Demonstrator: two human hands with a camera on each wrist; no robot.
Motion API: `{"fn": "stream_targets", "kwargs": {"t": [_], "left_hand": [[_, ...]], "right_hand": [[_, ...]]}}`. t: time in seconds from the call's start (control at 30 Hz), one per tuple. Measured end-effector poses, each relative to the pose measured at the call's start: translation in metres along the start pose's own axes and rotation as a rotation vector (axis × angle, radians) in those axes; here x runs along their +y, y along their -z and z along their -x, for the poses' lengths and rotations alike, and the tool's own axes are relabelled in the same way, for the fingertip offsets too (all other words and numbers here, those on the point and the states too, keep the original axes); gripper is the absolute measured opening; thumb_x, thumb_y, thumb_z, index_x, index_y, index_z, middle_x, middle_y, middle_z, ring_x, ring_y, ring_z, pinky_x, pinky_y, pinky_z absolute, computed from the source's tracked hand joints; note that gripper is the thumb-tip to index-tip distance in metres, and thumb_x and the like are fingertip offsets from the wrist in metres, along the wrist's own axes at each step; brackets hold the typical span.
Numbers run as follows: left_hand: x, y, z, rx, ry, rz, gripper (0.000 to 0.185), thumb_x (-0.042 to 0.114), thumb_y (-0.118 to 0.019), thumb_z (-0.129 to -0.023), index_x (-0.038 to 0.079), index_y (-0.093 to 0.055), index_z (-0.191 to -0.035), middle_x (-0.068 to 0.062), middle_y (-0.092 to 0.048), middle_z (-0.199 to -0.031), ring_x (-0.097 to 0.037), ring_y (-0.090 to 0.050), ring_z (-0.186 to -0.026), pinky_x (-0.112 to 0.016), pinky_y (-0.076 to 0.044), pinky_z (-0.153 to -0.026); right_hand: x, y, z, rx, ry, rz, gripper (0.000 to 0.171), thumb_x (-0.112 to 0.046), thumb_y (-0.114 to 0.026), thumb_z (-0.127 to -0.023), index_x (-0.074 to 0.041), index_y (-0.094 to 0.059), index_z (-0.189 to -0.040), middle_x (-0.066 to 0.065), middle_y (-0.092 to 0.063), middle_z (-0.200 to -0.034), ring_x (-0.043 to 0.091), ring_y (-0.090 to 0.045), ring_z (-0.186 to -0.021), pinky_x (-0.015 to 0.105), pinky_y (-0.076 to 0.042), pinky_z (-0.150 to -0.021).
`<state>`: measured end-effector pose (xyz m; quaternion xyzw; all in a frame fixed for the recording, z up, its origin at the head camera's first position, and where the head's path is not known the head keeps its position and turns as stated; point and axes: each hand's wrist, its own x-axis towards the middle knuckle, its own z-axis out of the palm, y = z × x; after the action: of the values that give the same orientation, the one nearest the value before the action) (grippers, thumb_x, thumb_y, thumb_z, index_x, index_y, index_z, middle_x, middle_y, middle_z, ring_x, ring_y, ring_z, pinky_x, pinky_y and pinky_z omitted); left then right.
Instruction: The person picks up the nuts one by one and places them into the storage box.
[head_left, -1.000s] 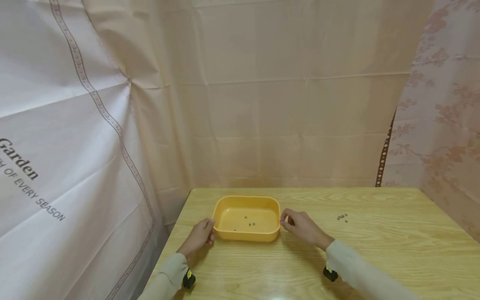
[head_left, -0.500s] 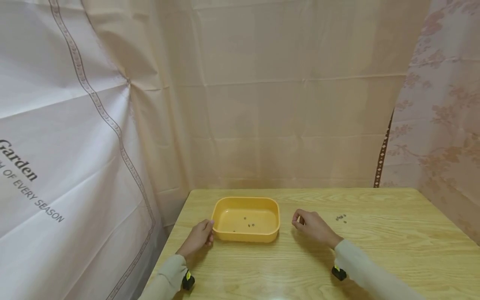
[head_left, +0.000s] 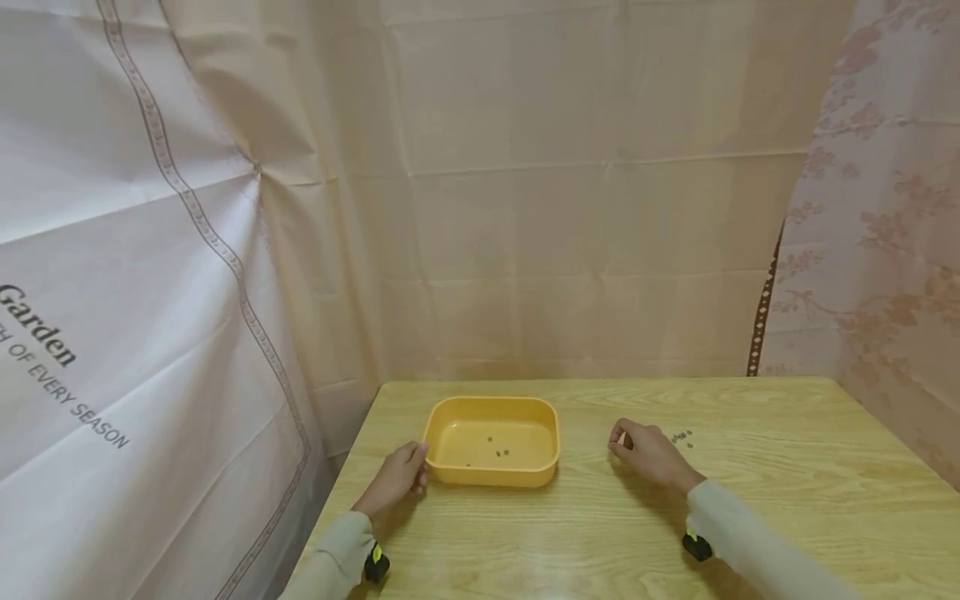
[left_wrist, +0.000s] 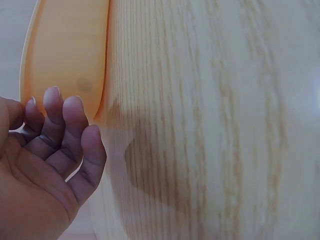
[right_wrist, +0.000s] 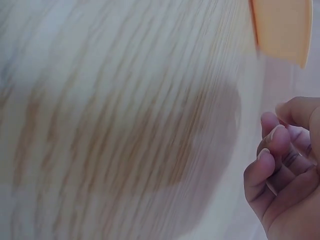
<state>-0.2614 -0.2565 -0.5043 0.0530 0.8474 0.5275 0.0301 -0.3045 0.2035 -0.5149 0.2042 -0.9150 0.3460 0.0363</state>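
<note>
Opening upward, yellow tray (head_left: 492, 477), stretched crosswise

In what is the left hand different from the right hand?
The left hand grips the yellow tray; the right hand is apart from it.
The left hand is at the tray's left end; the right hand is off to its right, near small pieces on the table.
Both have pale sleeves.

The back is covered by a creased beige cloth (head_left: 570, 208). To the left, a white cloth (head_left: 150, 292) is printed with dark lettering (head_left: 37, 325); to the right, a pinkish cloth (head_left: 900, 208) is patterned with flowers. Light is reflected by the wood-grained table (head_left: 525, 542).
</note>
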Motion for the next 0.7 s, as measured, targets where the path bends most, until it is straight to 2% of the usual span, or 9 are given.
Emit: {"fn": "stream_targets", "kwargs": {"t": [0.23,0.47,0.7], "left_hand": [[0.000,0.000,0.001,-0.005,-0.018,-0.005,0.040,0.029,-0.039,-0.114,-0.001,-0.054,-0.094,-0.004,-0.056,-0.072,-0.015,-0.053,-0.061,-0.026,-0.050,-0.056],[0.000,-0.001,0.001,0.005,0.012,0.013,0.037,0.028,-0.040,-0.114,-0.001,-0.055,-0.095,-0.004,-0.056,-0.072,-0.014,-0.053,-0.062,-0.025,-0.050,-0.057],[0.000,0.000,0.000,0.003,0.004,-0.004,0.037,0.028,-0.040,-0.114,0.000,-0.054,-0.095,-0.005,-0.056,-0.073,-0.015,-0.053,-0.062,-0.025,-0.050,-0.057]], "right_hand": [[0.010,0.007,0.003,0.021,-0.025,0.023,0.004,-0.013,-0.065,-0.103,-0.009,-0.062,-0.103,-0.003,-0.056,-0.068,0.010,-0.046,-0.054,0.026,-0.040,-0.050],[0.019,0.015,0.009,0.035,-0.044,0.041,0.006,-0.011,-0.065,-0.101,-0.007,-0.061,-0.103,-0.003,-0.060,-0.070,0.012,-0.050,-0.056,0.028,-0.042,-0.051],[0.031,0.023,0.014,0.029,-0.088,0.054,0.008,-0.011,-0.063,-0.102,-0.005,-0.060,-0.105,0.000,-0.064,-0.077,0.014,-0.054,-0.058,0.029,-0.044,-0.051]]}}
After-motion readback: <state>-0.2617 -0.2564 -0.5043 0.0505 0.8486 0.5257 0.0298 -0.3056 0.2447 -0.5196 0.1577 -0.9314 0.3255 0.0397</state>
